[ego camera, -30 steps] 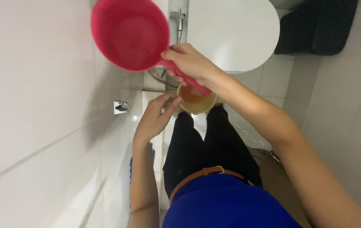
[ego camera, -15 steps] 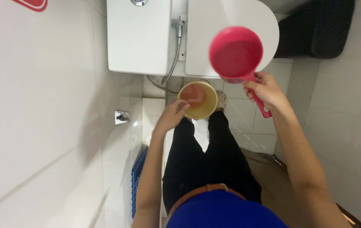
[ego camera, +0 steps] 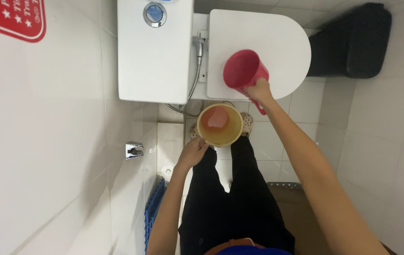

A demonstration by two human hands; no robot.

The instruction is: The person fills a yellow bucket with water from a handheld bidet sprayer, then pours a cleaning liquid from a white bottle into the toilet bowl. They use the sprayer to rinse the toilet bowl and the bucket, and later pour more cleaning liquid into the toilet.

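Right hand (ego camera: 259, 89) clamped on pink scoop (ego camera: 242, 71) handle, now lower over closed toilet lid (ego camera: 277, 33); left hand (ego camera: 192, 153) gripping yellow cup (ego camera: 221, 125) rim, cup unmoved above feet

Bright, even indoor light, soft shadows, slight wide-angle edge distortion.

We record one sign only: a red sign (ego camera: 10, 19) with rounded corners, a white border line and white stars, fixed to the white tiled wall (ego camera: 46, 141) at upper left, partly cut off.
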